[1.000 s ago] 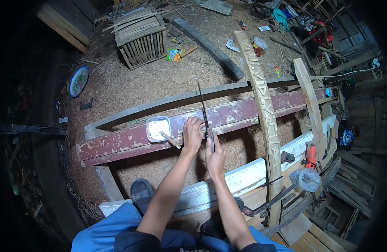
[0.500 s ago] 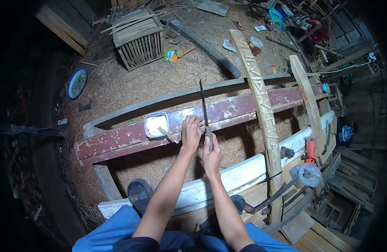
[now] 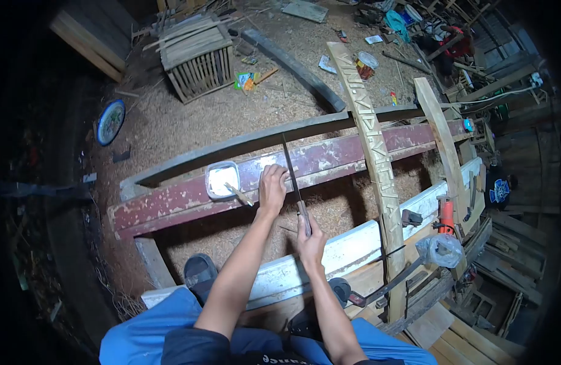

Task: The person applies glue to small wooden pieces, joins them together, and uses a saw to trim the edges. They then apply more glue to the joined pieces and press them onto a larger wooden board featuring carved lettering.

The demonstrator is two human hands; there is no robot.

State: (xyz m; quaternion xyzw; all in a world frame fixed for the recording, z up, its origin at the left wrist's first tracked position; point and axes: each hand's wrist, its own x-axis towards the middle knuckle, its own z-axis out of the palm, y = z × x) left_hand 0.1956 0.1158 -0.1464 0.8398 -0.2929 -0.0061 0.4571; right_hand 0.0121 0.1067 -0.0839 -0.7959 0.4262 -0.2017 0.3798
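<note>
Fingers [image 3: 317, 233] of the right hand [image 3: 311, 244] — closed round the handle [image 3: 305, 220] of a blade [image 3: 293, 172]. Blade: centre of the frame, slanting up and leftward across the red beam [image 3: 329, 157]. Left hand [image 3: 272, 190]: fingers bent, over the same beam, left of the blade; whether they pinch anything, I cannot tell from where I stand. Tub [image 3: 208, 184], white: on the beam, left of centre, a stick [image 3: 239, 194] leaning over its rim. Carved board [image 3: 371, 131]: right of centre, lying across the beam. Crate [image 3: 198, 73], slatted: upper left. Orange tool [image 3: 446, 214] — right side, near the white beam [image 3: 353, 244].
</note>
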